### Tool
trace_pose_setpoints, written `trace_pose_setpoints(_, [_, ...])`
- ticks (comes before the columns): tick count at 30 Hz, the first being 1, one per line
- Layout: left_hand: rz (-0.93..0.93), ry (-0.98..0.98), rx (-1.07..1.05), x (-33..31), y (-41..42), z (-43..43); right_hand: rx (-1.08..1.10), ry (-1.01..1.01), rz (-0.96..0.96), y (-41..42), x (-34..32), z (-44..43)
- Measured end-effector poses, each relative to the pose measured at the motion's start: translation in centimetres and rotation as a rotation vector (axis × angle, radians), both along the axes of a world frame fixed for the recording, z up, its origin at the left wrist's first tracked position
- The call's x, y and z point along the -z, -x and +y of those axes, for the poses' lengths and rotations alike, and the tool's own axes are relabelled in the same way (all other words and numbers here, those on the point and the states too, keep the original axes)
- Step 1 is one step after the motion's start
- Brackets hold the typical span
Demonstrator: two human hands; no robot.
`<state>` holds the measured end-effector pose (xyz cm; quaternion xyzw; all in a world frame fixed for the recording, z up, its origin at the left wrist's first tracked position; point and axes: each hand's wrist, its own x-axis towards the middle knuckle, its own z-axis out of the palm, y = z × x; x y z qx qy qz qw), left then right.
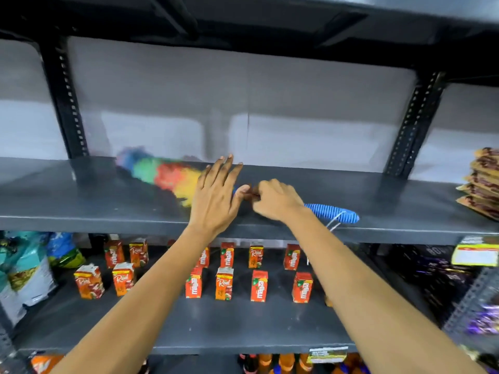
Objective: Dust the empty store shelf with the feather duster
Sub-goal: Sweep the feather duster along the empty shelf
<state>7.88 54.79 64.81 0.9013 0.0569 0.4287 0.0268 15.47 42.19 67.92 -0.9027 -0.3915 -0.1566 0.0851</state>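
Note:
A feather duster lies across the dark grey shelf [81, 195]. Its rainbow head [162, 174] points left and its blue ribbed handle [333, 211] sticks out to the right behind my wrist. My right hand [275, 201] grips the duster's shaft near the middle, fingers curled round it. My left hand [216, 195] hovers just left of it with fingers straight and spread, covering the inner end of the feathers. Its thumb touches the fingers of the right hand. The duster head is blurred.
A stack of brown snack packets [483, 182] sits at the shelf's right end. Black slotted uprights [68, 103] [413, 122] frame the bay. On the shelf below stand several orange juice cartons [224, 283], with bags [24, 271] at the left.

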Motion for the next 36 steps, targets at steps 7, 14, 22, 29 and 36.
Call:
trace_pose_setpoints(7, [0.049, 0.052, 0.073, 0.2, -4.2, -4.5, 0.309, -0.012, 0.080, -3.4, 0.9, -17.2])
trace_pose_setpoints(14, [0.171, -0.053, 0.229, 0.9, -8.6, -12.4, 1.004, -0.145, 0.057, -3.3, 2.1, -31.8])
trace_pose_setpoints(22, [0.210, -0.130, 0.278, 1.5, -10.2, -14.9, 0.945, -0.139, 0.059, -1.6, 2.9, -32.0])
trace_pose_setpoints(29, [0.252, -0.129, 0.243, 2.0, -10.6, -14.8, 1.164, -0.207, -0.019, -1.3, 1.9, -31.3])
trace_pose_setpoints(36, [0.280, -0.139, 0.226, 2.0, -10.4, -14.6, 1.163, -0.219, -0.032, -1.0, 2.6, -30.0])
